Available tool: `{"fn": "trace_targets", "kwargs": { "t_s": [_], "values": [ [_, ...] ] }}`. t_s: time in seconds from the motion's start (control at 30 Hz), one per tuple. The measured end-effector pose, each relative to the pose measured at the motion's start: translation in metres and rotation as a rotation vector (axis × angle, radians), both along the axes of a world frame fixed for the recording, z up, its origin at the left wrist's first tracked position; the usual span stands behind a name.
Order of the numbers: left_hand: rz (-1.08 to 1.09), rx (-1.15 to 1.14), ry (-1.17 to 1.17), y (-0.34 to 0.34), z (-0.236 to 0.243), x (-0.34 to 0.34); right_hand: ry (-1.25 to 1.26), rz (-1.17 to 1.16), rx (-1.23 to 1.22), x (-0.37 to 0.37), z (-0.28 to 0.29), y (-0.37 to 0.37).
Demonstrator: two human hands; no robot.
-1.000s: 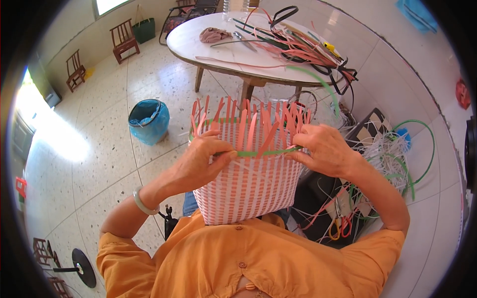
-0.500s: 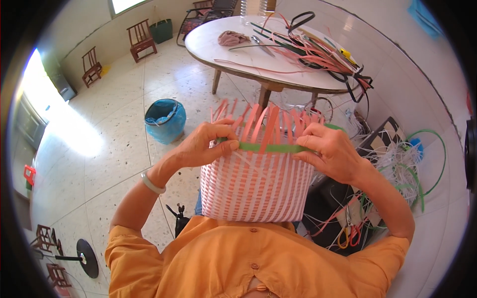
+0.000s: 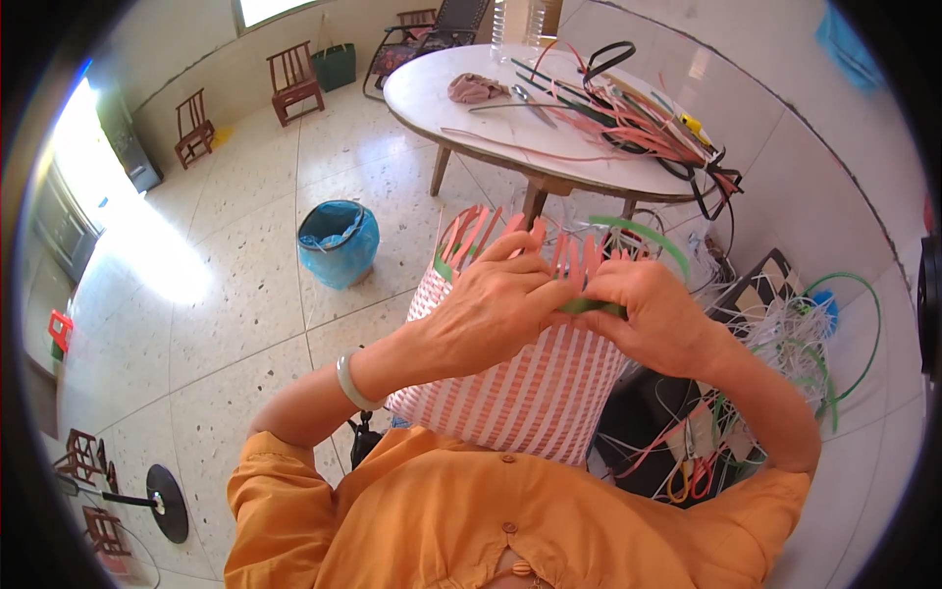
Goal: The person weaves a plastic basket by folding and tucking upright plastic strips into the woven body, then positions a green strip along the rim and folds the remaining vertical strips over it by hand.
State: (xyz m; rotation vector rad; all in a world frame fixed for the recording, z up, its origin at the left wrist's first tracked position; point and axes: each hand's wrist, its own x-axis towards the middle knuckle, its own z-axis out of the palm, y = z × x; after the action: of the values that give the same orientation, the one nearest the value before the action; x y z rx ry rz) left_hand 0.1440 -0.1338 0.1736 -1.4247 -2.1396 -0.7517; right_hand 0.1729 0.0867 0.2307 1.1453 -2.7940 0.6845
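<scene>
Against my front rests a woven basket (image 3: 510, 402) of pink and white plastic strips, tilted, with loose pink strip ends (image 3: 481, 228) standing up along its rim. A green strip (image 3: 594, 307) runs along the rim; its free end curls up beyond my right hand. My left hand (image 3: 505, 304) lies across the rim with its fingers closed at the strip, near the right-hand corner. Close beside it, my right hand (image 3: 648, 309) pinches the same green strip between thumb and fingers. The left fingertips are partly hidden behind the strip ends.
Ahead stands a white table (image 3: 422, 88) with a heap of pink and dark strips (image 3: 628, 118), a cloth (image 3: 478, 88) and a metal tool (image 3: 530, 106). A blue-lined bin (image 3: 339, 257) is on the floor at left. Tangled white strips (image 3: 780, 339) and scissors (image 3: 690, 478) lie at right.
My left hand has moved right along the rim, from the left part to beside my right hand. The basket has tilted, and the green strip's free end now arches higher.
</scene>
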Motion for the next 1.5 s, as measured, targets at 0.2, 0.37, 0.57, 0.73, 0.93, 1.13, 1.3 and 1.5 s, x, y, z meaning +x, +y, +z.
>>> {"fn": "trace_targets", "kwargs": {
  "t_s": [0.2, 0.37, 0.57, 0.73, 0.93, 1.13, 1.3, 1.5],
  "values": [
    [-0.057, 0.046, -0.287, 0.005, 0.002, -0.004, 0.031, 0.005, -0.008, -0.003, -0.009, 0.015],
    [-0.067, 0.096, -0.430, 0.010, 0.003, -0.008, 0.107, -0.038, -0.039, -0.003, -0.002, 0.022],
    [-0.112, 0.205, -0.744, 0.017, 0.006, -0.007, 0.340, -0.074, 0.024, 0.007, 0.006, 0.023],
    [-0.141, 0.059, -0.745, 0.011, 0.008, -0.012, 0.746, 0.068, 0.252, 0.007, 0.009, 0.024],
    [-0.150, -0.014, -0.758, 0.014, 0.014, -0.015, 0.740, 0.137, 0.269, 0.003, 0.010, 0.027],
    [-0.115, -0.007, -0.829, 0.015, 0.009, -0.015, 0.704, 0.191, 0.294, -0.012, 0.019, 0.030],
    [-0.126, 0.043, -0.884, 0.013, 0.004, -0.014, 0.697, 0.162, 0.227, -0.029, 0.015, 0.038],
    [-0.117, 0.053, -0.766, 0.012, 0.002, -0.014, 0.564, 0.126, 0.290, -0.028, 0.025, 0.051]
  ]
}}
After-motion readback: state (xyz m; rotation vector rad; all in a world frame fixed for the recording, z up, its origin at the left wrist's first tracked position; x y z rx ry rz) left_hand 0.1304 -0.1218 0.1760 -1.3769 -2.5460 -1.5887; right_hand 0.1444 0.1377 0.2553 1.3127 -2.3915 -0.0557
